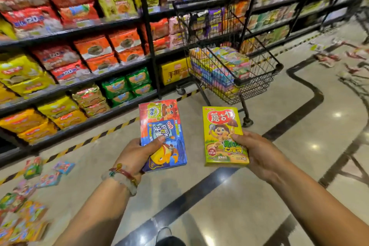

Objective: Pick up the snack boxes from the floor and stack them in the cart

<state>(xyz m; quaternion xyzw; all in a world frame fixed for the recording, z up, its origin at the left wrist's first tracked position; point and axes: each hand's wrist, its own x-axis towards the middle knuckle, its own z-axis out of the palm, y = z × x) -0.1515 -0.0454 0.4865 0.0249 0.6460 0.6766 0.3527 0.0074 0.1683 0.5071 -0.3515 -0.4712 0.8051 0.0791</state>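
Our left hand (pixel 137 153) grips a blue and red box (pixel 162 136); our right hand (pixel 257 152) grips a yellow box (pixel 224 137) printed "蘑古力". The cart (pixel 235 60), part filled, stands at one o'clock. We should carry both level and lay them flat on its stack. More boxes (pixel 30 195) lie on the floor (pixel 249 205) at eight o'clock.

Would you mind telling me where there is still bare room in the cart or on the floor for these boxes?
The black wire cart is packed with colourful boxes at its near-left end; its far-right end looks open. The beige floor between the left hand, right hand and cart is bare. The lower-left floor is crowded with scattered snack boxes.
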